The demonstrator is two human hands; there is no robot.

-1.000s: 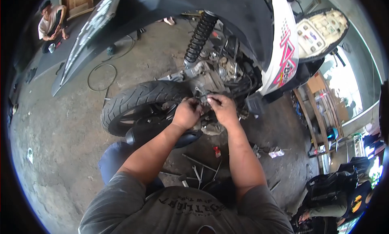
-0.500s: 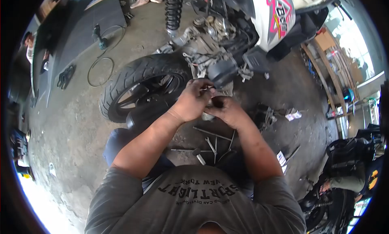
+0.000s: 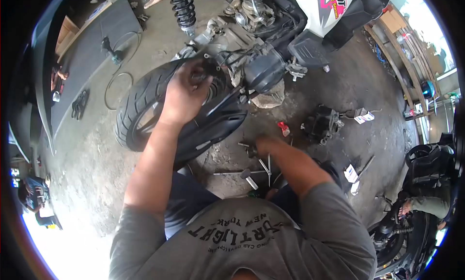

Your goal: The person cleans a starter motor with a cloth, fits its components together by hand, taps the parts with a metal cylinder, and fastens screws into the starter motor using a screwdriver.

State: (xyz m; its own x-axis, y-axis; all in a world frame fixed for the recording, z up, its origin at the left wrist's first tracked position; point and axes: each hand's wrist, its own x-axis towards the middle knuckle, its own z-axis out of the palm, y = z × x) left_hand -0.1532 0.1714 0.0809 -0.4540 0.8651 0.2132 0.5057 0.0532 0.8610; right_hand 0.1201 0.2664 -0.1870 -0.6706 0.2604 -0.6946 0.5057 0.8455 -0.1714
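My left hand point(image 3: 186, 91) is raised over the rear tyre point(image 3: 140, 103), fingers curled beside a dark part near the wheel hub. What lies between them is hidden. Low to the right, my right hand point(image 3: 264, 147) is smeared by motion above the tools on the floor. A short metal piece point(image 3: 246, 145) shows at its fingers; I cannot tell whether it is gripped. Below are a spanner point(image 3: 265, 166) and a hammer-like tool point(image 3: 249, 179). A small red wrapper point(image 3: 283, 129) lies beyond the right hand.
The scooter's engine point(image 3: 264, 69) and shock absorber point(image 3: 183, 11) stand ahead. A dark mechanical part point(image 3: 320, 122) rests on the floor at right, near a wooden rack point(image 3: 397, 62). A corded tool point(image 3: 111, 52) lies at left. Another person's hand point(image 3: 404, 210) is at far right.
My hands were together by the engine; they have parted. The left moved left and up over the tyre, the right down toward the tools. The red wrapper now shows on the floor.
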